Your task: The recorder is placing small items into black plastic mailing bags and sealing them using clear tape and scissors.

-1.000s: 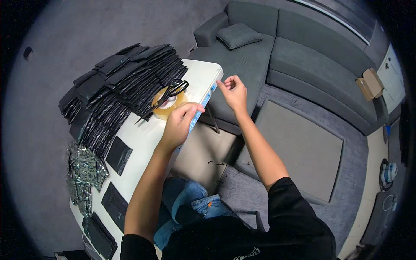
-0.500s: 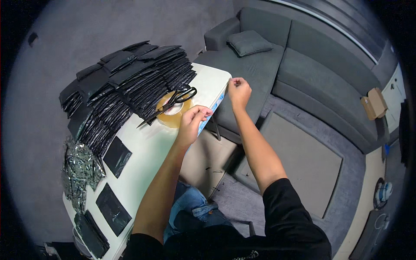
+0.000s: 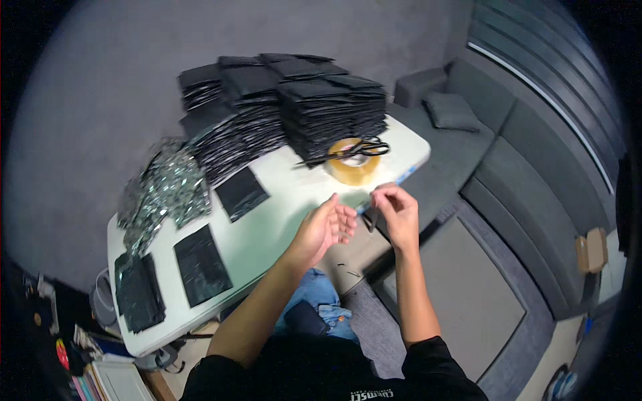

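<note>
My left hand (image 3: 324,230) hovers at the table's near edge, palm turned toward the right hand, its fingers loosely curved and apart with nothing in them. Just right of it, my right hand (image 3: 399,214) is closed in a pinch; whatever lies between its fingertips is too small to make out. Beyond both hands a large roll of clear yellowish tape (image 3: 349,175) lies on the white table (image 3: 277,207). Black-handled scissors (image 3: 374,148) rest across the roll, blades pointing left.
Tall stacks of flat black packets (image 3: 314,100) fill the table's back. Left of them lies a crumpled heap of shiny film (image 3: 175,184). Single black packets (image 3: 202,264) and a small black pile (image 3: 138,294) lie nearer me. A grey sofa (image 3: 535,194) stands right.
My view has swung left, so the table sits farther right in it. The hands have come closer together, and the left hand has opened from a pinch.
</note>
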The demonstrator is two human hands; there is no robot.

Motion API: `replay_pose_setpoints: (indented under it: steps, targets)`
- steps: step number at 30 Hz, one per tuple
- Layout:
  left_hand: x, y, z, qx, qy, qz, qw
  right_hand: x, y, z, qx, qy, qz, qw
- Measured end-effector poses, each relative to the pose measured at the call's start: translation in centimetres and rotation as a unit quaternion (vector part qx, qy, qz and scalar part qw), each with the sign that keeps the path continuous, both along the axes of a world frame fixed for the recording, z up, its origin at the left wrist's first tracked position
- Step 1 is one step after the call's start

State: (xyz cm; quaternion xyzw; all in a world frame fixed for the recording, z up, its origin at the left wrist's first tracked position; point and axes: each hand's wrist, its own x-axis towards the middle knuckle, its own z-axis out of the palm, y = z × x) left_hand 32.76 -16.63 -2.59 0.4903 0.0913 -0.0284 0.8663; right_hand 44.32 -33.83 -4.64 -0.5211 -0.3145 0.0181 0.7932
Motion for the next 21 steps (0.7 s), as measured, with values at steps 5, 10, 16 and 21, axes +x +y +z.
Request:
replay_pose_setpoints:
  steps: [5,10,16,21]
  targets:
    - [-11.0,5.4,1.9,-0.133,0.104,-0.120,0.978,-7.6,2.7,5.0,-0.133,-0.285,0.113,0.943]
    - [-20.7,7.6,1.3,-0.062,0.108,-0.051,0.991,-13.6,6.5,7.7,-0.141,-0.429,0.210,0.867]
    - [-28.0,9.4,0.2,0.013,0.090,0.026,0.996,-18.8,9.8,8.2,-0.176,-0.471,0.274,0.820]
    - [-31.5,10.2,-0.9,0.021,0.096,0.042,0.994,-21.1,11.6,8.3,-0.167,-0.502,0.277,0.802]
